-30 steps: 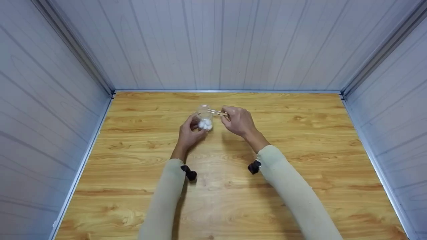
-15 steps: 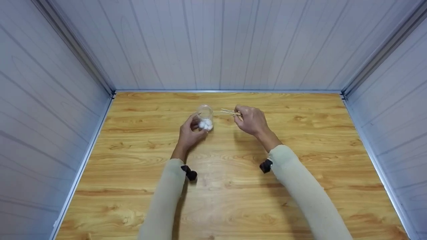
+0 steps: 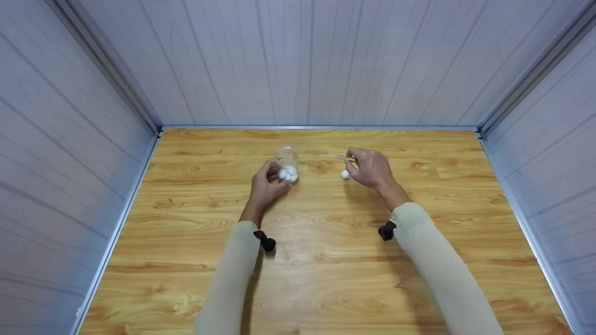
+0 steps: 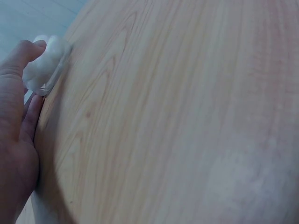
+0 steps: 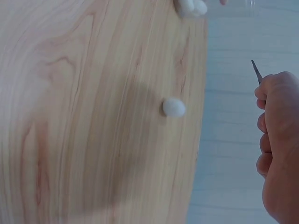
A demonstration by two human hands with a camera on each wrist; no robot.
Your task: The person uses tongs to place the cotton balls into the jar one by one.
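A clear jar point(image 3: 287, 164) of white cotton balls sits gripped in the left hand point(image 3: 264, 186). The right hand point(image 3: 371, 168), pinching tweezers point(image 3: 341, 157), has moved right; one ball point(image 3: 345, 174) now lies on the table point(image 3: 326, 260).

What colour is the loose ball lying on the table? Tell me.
White; the ball shows best in the right wrist view.

A small clear plastic cup point(image 3: 287, 163) stands on the light wooden tabletop point(image 3: 326, 260), just ahead of the left hand point(image 3: 264, 186), whose fingers point(image 3: 271, 164) curl round its left side. Several white cotton balls point(image 3: 287, 174) sit inside the cup at its bottom. To the right, well apart from the cup, the right hand point(image 3: 370, 168) pinches thin metal tweezers point(image 3: 340, 157), which point left from its fingertips. One loose white cotton ball point(image 3: 345, 174) lies on the table just left of those fingers, below the tweezers.
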